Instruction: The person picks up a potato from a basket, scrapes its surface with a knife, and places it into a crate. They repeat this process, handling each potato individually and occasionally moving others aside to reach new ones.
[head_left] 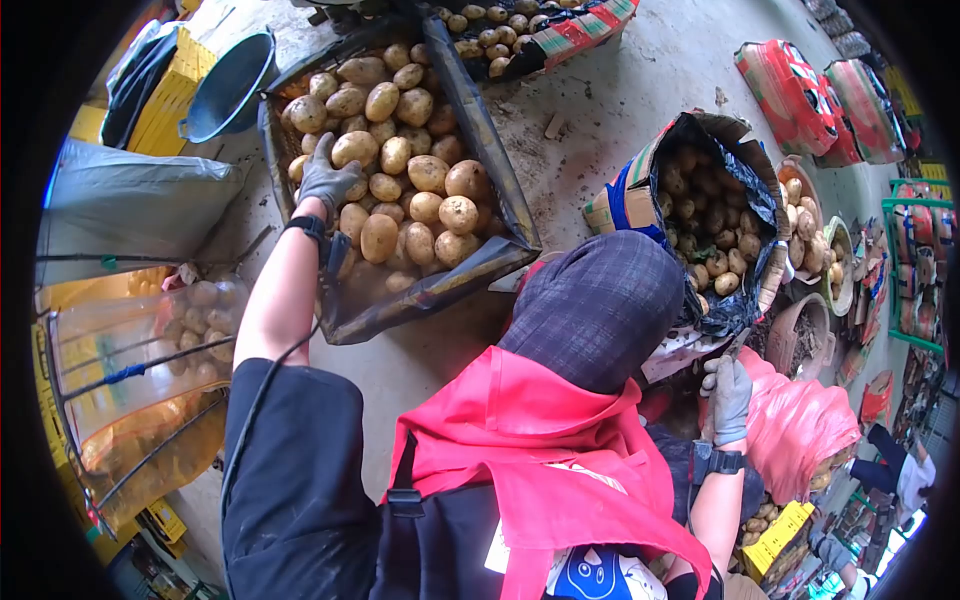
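My left hand (328, 178), in a grey glove, reaches into a black-lined bin (478, 125) heaped with potatoes (395, 155). Its fingers are spread and rest on potatoes near the bin's left side, with nothing gripped. My right hand (730, 392), also gloved, is low beside my knee, its fingers wrapped round a thin knife-like tool (741, 342) whose narrow end sticks out above the fist. Just above that hand stands a cardboard box (608, 208) lined with black plastic, with potatoes in its shade. A pink plastic sack (795, 415) lies right next to the right hand.
A blue tub (232, 92) and yellow crates (190, 70) stand at upper left. Potatoes in net bags (150, 430) are on the left. Another box of potatoes (575, 42) is at the top. Tubs (800, 335) and red-and-green bundles (785, 95) line the right. Dirt litters the floor (570, 130).
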